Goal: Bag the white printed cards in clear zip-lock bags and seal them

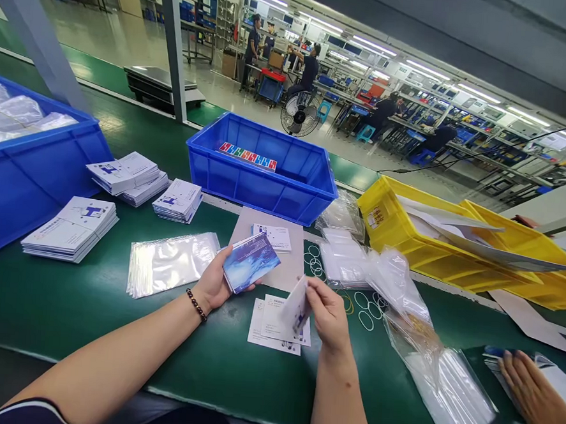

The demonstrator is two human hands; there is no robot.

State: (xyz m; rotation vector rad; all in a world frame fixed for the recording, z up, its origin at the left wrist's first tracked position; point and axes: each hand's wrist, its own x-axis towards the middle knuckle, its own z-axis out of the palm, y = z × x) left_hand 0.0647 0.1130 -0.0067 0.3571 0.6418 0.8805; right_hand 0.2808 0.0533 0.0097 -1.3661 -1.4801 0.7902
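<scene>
A: Grip?
B: Left hand (216, 278) curls around blue-covered booklets (251, 261), thumb above, fingers beneath. Right hand (327, 311) pinches 1 tilted white booklet (295, 307) near its upper edge, over 2 loose booklets (270, 323) on the green table (196, 373).
A: Handling?
B: Likely light, bendable, slightly slippery; corners may crease. Edge hold advisable.
</scene>
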